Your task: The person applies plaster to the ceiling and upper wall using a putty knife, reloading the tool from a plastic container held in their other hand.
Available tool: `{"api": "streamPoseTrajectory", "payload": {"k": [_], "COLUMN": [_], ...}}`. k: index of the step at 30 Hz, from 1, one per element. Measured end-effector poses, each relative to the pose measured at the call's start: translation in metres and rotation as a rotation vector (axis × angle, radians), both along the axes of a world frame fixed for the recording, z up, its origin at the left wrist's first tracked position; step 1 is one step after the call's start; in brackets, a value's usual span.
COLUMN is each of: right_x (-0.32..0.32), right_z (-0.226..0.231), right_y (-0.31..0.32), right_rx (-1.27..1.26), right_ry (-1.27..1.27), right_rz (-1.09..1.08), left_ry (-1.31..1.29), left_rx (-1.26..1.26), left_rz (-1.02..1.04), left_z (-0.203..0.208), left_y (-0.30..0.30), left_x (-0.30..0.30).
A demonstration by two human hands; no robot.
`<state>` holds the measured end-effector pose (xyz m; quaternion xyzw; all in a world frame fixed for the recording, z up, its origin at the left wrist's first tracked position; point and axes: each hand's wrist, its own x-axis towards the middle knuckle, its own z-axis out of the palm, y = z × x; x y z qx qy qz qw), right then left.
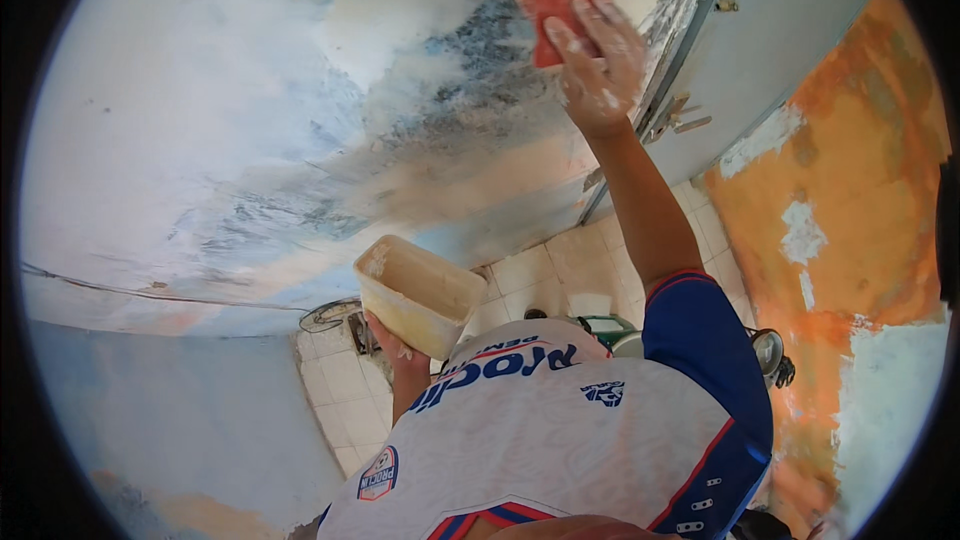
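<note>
My right hand [604, 68], smeared with white compound, is raised to the wall beside the door frame. Its fingers press on a red plastic putty spreader [552, 12], whose face is streaked with white and lies against the patchy wall [400, 90]. Lower down, my left hand [392, 340] supports a rectangular cream plastic tub [415, 318] from its side and underneath. The tub tilts, and its inner walls are coated with pale compound. How much lies at the bottom cannot be told.
A grey door [775, 40] with a lever handle [690, 123] stands right of the wall. Farther right is an orange wall [850, 200] with white patches. A loose cable [180, 292] runs along the left wall. Several objects sit on the pale tiled floor [340, 390], partly hidden by my body.
</note>
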<state>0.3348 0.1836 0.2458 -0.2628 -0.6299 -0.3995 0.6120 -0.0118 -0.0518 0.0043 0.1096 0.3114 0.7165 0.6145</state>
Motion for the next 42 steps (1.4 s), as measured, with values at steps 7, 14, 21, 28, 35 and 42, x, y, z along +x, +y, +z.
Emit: {"api": "streamPoseTrajectory", "payload": {"k": [7, 14, 21, 28, 35, 42], "right_x": [0.000, 0.018, 0.060, 0.026, 0.055, 0.049], "right_z": [-0.154, -0.142, 0.021, -0.191, 0.110, 0.234], "right_y": [0.014, -0.040, 0.007, -0.042, -0.018, 0.040], "right_rx": [-0.267, -0.448, -0.101, -0.562, 0.057, 0.208], "right_ry": [-0.322, -0.285, -0.092, -0.328, -0.064, -0.148], "right_rz": [0.017, 0.138, -0.122, 0.002, 0.008, -0.195], "left_ry": [0.010, -0.060, -0.109, -0.186, -0.149, -0.235], "left_rx": [0.088, 0.145, 0.091, 0.153, 0.175, 0.174], "left_rz": [0.033, 0.021, 0.006, -0.030, -0.010, -0.012], "left_z": [0.024, 0.004, 0.002, 0.005, -0.004, 0.008], "left_y": [0.006, -0.002, 0.003, 0.008, 0.004, 0.015], "left_x": [-0.011, -0.012, 0.023, 0.033, 0.031, 0.047]}}
